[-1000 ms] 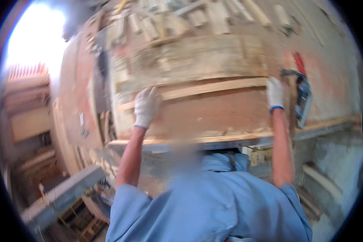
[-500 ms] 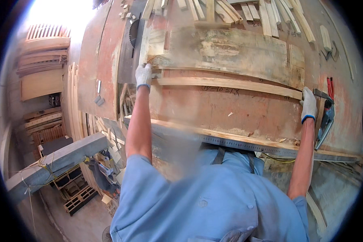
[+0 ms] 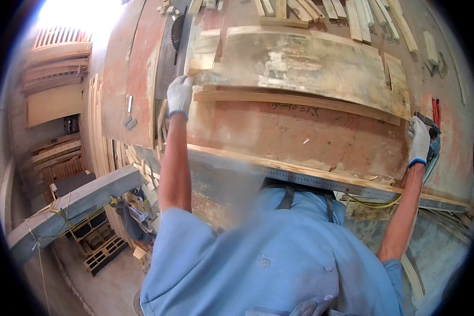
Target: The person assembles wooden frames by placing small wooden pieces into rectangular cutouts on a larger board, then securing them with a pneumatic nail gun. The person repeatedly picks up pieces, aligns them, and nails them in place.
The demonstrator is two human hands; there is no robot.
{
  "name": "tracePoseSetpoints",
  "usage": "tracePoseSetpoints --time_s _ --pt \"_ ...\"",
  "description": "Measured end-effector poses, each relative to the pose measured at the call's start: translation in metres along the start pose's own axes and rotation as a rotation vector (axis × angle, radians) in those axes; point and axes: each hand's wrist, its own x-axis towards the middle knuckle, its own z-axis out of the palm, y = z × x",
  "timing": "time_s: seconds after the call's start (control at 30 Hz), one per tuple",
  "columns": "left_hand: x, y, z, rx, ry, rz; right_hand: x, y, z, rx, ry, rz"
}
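A long, stained plywood board [image 3: 321, 63] spans the bench in front of me, its near edge appearing raised above the surface. My left hand [image 3: 180, 96], in a white work glove with a blue cuff, is closed at the board's left end. At the opposite near corner, my right hand [image 3: 418, 138], gloved alike, has its fingers curled around the edge, partly hidden. Just under the board's near edge lies a long wooden strip [image 3: 279, 100], apart from both hands. Right beside my right hand is a teal and dark hand tool [image 3: 433, 147].
A circular saw blade [image 3: 177, 32] stands up from the bench beyond my left hand. Several wooden strips [image 3: 356, 21] lie at the far side. Red-handled pliers [image 3: 436, 110] rest at the right. A metal ruler [image 3: 310, 180] runs along the near bench edge.
Both hands have moved outward from the strip's ends to the plywood board's ends. The board has come up and nearer, now overlapping the strip. The view has shifted slightly.
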Motion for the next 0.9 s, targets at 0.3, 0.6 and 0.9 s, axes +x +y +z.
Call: tracePoseSetpoints --time_s 0.3,0.6,0.9 --pt "-0.057 -0.040 0.050 -0.057 0.061 -0.061 -0.006 0.065 0.015 -0.063 0.026 0.008" --pt "-0.058 -0.079 0.039 -0.006 -0.003 -0.041 -0.043 0.031 0.039 0.173 -0.001 -0.044" --pt "-0.057 -0.044 0.038 -0.044 -0.039 -0.083 -0.026 0.053 0.031 0.025 -0.003 -0.202"
